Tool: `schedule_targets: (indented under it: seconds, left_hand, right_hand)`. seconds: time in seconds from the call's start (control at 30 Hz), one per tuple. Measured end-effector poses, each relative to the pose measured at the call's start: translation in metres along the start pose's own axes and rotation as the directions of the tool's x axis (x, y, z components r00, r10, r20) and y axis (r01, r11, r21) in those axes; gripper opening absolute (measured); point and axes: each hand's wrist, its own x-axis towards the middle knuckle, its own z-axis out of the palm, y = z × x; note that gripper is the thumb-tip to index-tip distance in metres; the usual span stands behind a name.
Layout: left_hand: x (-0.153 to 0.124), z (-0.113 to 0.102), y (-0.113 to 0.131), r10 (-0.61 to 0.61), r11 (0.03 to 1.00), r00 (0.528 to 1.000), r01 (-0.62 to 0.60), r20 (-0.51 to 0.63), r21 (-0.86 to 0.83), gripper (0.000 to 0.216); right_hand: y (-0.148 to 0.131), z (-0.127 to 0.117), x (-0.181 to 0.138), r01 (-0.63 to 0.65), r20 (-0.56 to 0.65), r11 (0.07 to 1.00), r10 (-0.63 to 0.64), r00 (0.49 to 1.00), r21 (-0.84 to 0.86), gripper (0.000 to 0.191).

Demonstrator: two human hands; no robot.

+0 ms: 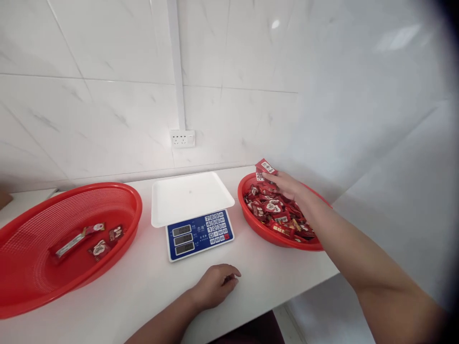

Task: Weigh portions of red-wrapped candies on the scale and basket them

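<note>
My right hand (pixel 285 184) is closed on red snack packets (pixel 266 166) with white code labels, held above the back rim of the right red basket (pixel 258 231). Below it, that basket is heaped with small red wrapped snacks (pixel 274 206). Resting on the table in front of the scale, my left hand (pixel 216 285) is loosely curled, with thumb and forefinger apart and nothing visible in it. The digital scale (pixel 200 235) has a bare white pan (pixel 191 198) and a blue keypad panel; its display digits are too faint to read.
On the left stands a larger red basket (pixel 134 205) with a long red packet (pixel 73 242) and several small packets (pixel 99 249) inside. A power socket (pixel 182 138) is on the tiled wall behind the scale. The white table (pixel 265 277) ends at its front right edge.
</note>
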Motion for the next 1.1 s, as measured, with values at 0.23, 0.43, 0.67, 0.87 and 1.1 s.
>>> schedule_targets:
  seconds: [0.23,0.43,0.67,0.87,1.1]
  left_hand:
    - [-0.004,-0.002,-0.002,0.053,0.998,0.999,-0.053,0.009,0.015,0.029]
    - [-0.005,-0.002,-0.007,0.075,0.997,0.997,-0.075,0.006,0.008,0.03]
    - [-0.005,-0.005,-0.007,0.077,0.997,0.997,-0.077,0.032,0.01,0.029]
    - [-0.005,-0.005,-0.008,0.067,0.997,0.997,-0.066,0.023,-0.024,0.029]
    - [-0.002,-0.004,-0.009,0.062,0.997,0.998,-0.061,0.028,-0.057,0.028]
  right_hand:
    - [-0.029,0.1,0.001,0.116,0.328,0.988,-0.077,0.942,-0.1,0.027]
    - [-0.033,0.146,0.011,0.198,0.43,0.965,-0.108,0.897,-0.171,0.039]
    - [-0.041,0.152,0.007,0.262,0.567,0.955,-0.14,0.812,-0.138,0.061]
    - [-0.038,0.14,0.011,0.421,0.417,0.729,-0.202,0.886,-0.54,0.067]
    - [0.0,0.028,0.045,0.094,-0.008,0.592,-0.167,0.986,-0.801,0.043]
